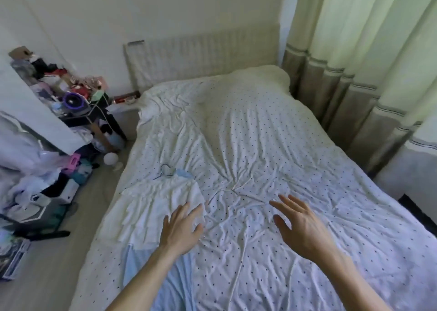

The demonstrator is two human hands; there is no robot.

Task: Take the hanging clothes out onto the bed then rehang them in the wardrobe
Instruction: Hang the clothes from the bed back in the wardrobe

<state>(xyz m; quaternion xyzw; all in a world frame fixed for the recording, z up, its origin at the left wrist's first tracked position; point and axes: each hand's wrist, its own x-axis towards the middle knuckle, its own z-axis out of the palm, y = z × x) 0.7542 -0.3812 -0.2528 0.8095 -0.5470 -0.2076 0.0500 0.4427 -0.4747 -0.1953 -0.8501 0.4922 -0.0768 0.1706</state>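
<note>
A white ruffled garment (pixel 156 204) lies flat on the left side of the bed (pixel 272 145), still on its thin hanger (pixel 165 169), whose hook points toward the headboard. A light blue garment (pixel 153 275) lies under it and shows below it near the bed's foot. My left hand (pixel 183 228) hovers with spread, straight fingers over the white garment's right edge and holds nothing. My right hand (pixel 298 225) is open too, fingers spread above the dotted sheet to the right, apart from the clothes. No wardrobe is in view.
A cluttered bedside stand (pixel 80 97) and piles of clothes and bags (pixel 35 180) crowd the floor left of the bed. Green curtains (pixel 366 62) hang along the right side. A white radiator-like headboard (pixel 201 55) stands at the far end.
</note>
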